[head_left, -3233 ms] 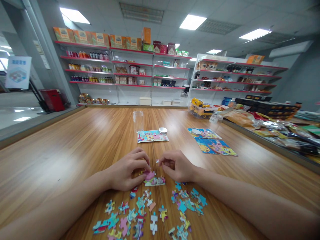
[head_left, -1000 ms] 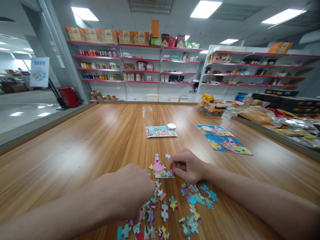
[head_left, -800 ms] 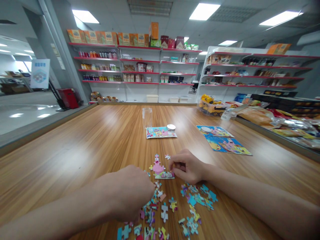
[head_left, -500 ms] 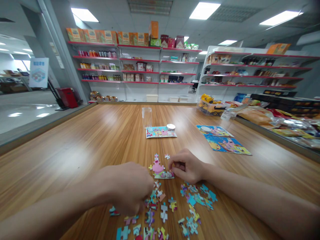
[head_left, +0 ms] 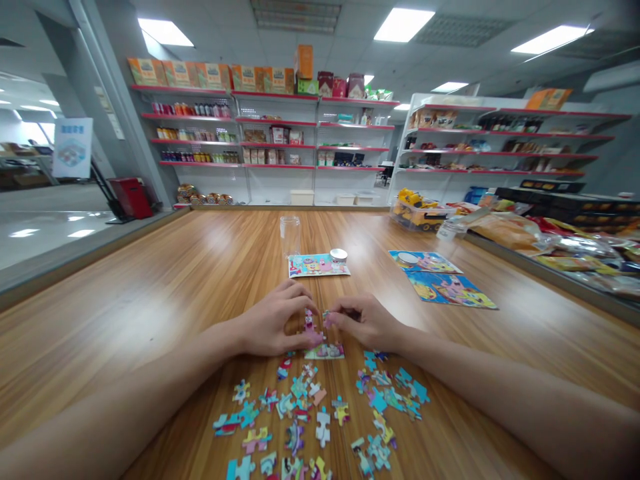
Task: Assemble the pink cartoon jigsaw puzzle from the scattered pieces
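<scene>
Worktop point(head_left: 165, 287) of wood grain carries everything. Loose puzzle pieces point(head_left: 310, 417) lie scattered near its close edge. Just beyond them sits the joined puzzle section point(head_left: 324, 349). The left hand point(head_left: 273, 327) presses curled fingers onto its pink part; the right hand point(head_left: 363, 321) pinches a small piece point(head_left: 326, 315) beside it.

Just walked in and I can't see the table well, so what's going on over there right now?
A person is putting together a jigsaw puzzle on a long wooden table. Their left hand and right hand meet over a small joined section of puzzle, fingertips pinching pieces at its top edge. Loose puzzle pieces lie scattered nearer the person. Farther back sit a clear jar, a picture card with a white lid on it, and two more picture sheets to the right.
</scene>
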Motion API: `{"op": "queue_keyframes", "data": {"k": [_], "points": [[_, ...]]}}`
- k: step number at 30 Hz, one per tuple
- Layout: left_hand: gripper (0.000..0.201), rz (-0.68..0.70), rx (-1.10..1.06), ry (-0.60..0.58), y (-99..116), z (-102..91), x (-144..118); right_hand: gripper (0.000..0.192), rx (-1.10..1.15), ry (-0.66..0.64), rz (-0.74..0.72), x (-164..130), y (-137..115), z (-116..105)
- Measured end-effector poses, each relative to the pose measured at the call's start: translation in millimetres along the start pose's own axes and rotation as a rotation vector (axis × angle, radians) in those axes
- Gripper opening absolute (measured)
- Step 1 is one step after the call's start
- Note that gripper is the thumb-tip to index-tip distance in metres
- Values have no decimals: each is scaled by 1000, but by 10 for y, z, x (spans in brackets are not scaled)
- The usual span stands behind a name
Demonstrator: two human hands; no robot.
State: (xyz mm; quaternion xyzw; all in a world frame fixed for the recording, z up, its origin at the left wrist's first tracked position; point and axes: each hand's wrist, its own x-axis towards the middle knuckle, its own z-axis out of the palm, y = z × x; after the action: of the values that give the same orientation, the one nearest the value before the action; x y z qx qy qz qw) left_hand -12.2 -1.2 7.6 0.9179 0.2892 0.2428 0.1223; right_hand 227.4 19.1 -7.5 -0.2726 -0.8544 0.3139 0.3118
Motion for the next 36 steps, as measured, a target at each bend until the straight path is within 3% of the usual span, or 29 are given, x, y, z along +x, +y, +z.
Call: {"op": "queue_keyframes", "data": {"k": [4, 14, 36], "points": [[32, -12, -47, -36, -108, 12, -35, 25, -22, -29, 62, 20, 5, -4], [36, -39, -10, 32, -55, 157, -14, 25, -59, -69, 73, 15, 36, 13], [35, -53, -10, 37, -59, 166, -14, 15, -226, 9, 94, 0, 65, 44]]}}
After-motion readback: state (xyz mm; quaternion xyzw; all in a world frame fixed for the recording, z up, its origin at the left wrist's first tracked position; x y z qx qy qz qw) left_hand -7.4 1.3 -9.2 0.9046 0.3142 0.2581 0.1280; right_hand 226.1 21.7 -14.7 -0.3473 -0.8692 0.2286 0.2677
